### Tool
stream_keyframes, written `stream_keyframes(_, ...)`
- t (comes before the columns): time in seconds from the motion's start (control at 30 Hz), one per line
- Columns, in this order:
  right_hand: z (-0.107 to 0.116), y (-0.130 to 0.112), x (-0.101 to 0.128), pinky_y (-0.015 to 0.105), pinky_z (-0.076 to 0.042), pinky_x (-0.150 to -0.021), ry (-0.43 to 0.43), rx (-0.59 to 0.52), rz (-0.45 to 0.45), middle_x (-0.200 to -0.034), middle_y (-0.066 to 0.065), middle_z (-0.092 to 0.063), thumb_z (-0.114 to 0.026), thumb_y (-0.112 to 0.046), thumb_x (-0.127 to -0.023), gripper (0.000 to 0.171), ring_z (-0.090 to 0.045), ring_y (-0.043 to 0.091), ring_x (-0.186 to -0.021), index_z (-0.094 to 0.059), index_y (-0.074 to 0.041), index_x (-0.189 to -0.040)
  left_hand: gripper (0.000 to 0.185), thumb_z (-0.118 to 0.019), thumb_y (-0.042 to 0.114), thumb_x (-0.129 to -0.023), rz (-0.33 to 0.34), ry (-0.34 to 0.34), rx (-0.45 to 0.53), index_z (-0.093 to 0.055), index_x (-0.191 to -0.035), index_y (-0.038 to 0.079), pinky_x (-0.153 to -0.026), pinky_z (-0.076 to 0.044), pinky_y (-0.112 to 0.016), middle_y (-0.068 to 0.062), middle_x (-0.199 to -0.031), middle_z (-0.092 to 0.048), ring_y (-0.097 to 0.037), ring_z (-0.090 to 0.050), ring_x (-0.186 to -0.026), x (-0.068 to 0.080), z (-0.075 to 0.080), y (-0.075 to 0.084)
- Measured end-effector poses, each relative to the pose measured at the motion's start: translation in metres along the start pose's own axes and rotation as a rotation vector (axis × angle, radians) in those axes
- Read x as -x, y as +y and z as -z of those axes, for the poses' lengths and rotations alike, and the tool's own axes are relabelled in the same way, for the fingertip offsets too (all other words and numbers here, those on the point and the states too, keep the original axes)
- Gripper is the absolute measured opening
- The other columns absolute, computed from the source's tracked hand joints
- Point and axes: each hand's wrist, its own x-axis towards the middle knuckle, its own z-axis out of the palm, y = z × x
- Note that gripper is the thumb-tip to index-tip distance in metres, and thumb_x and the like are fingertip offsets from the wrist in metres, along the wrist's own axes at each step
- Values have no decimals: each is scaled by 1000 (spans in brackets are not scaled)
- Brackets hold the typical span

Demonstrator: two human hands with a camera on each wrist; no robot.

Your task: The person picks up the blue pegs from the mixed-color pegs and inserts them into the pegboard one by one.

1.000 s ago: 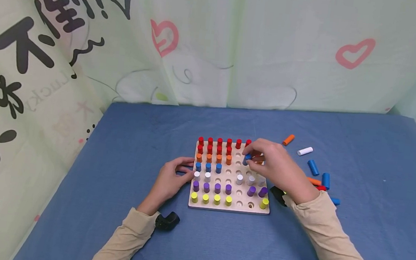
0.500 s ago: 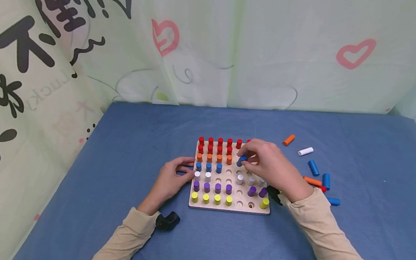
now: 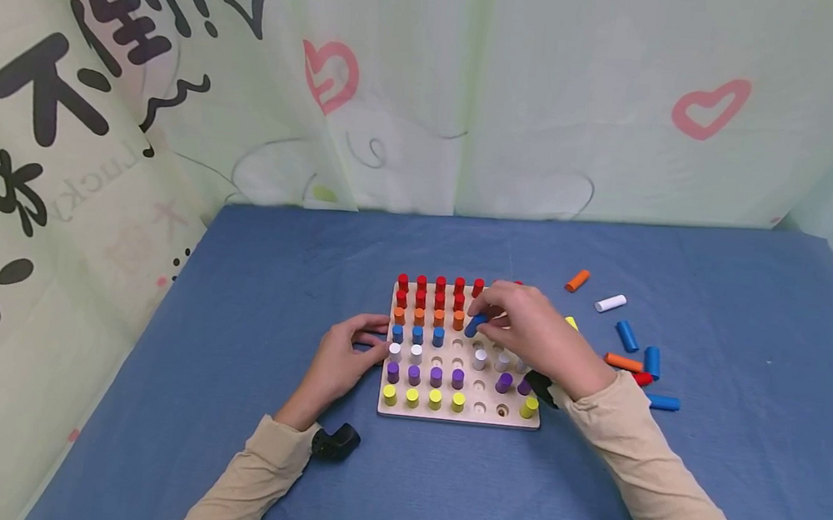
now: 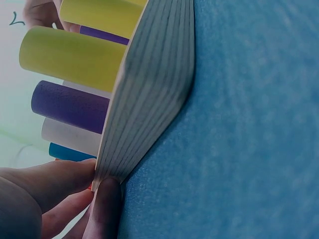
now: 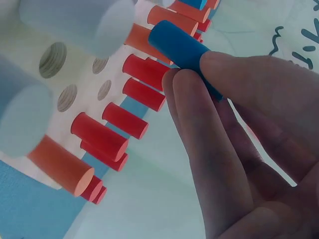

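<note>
A wooden pegboard (image 3: 490, 394) lies on the blue cloth, with rows of red, orange, blue, white, purple and yellow pegs and several bare holes. My right hand (image 3: 541, 331) pinches a blue peg (image 3: 475, 325) between thumb and fingertips over the board, near the orange row. That peg (image 5: 182, 45) is tilted in the right wrist view, clear of the holes seen there. At the board's left edge, my left hand (image 3: 339, 361) holds the rim; the left wrist view has one digit at the top edge and another against the layered side (image 4: 149, 99).
Loose pegs lie right of the board: an orange peg (image 3: 578, 281), a white peg (image 3: 611, 303), a blue peg (image 3: 627, 336), a red peg (image 3: 642, 379) and others. Part of a yellow peg (image 3: 571, 322) shows behind my right hand. A printed curtain (image 3: 549, 139) hangs behind the table.
My right hand has moved left over the board with the blue peg, which tilts more now. The left hand has stayed at the board's edge.
</note>
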Motion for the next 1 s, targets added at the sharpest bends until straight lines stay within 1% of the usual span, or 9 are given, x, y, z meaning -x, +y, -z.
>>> stream_keyframes(0.2,-3,-2,-4,39,-59,-82,-38,9,-9,-97,10,-68,-71,8,-84,18,-70,25,-91,-72,0,-101,40,-72,15,-91,-3,-1,-4,-63,-131,11,-82,-58,-32,-5,-121,-67,-19,-65,-99,0,0,0)
stream_keyframes(0.3,-5,-4,-6,40,-59,-83,-56,18,-30,-97,9,-69,-71,7,-84,18,-70,25,-91,-72,0,-100,40,-72,15,-91,1,0,-2,-63,-130,11,-83,-58,-32,-5,-121,-67,-18,-65,-99,0,0,0)
stream_keyframes(0.43,-7,-6,-8,40,-59,-82,-67,39,-34,-96,9,-69,-73,5,-84,17,-70,25,-91,-72,0,-100,40,-72,15,-91,1,1,1,-63,-130,12,-83,-58,-32,-5,-121,-67,-18,-65,-99,0,0,-1)
stream_keyframes(0.67,-9,-11,-12,39,-59,-83,-108,29,-49,-100,12,-70,-72,5,-85,16,-69,25,-93,-72,1,-101,40,-72,15,-92,-13,-1,0,-63,-130,11,-82,-58,-32,-5,-121,-67,-18,-64,-99,0,0,-2)
stream_keyframes(0.8,-10,-10,-14,38,-58,-83,-132,34,-52,-101,11,-70,-71,5,-86,16,-69,25,-93,-72,0,-101,40,-72,15,-91,-13,-1,2,-63,-130,11,-82,-58,-32,-5,-121,-67,-18,-64,-99,0,0,-2)
stream_keyframes(1.0,-12,-8,-17,37,-58,-82,-153,54,-41,-97,8,-70,-72,3,-86,15,-68,23,-92,-72,-2,-100,41,-72,15,-91,-3,1,-3,-63,-131,12,-82,-58,-31,-4,-121,-67,-18,-64,-99,0,0,-2)
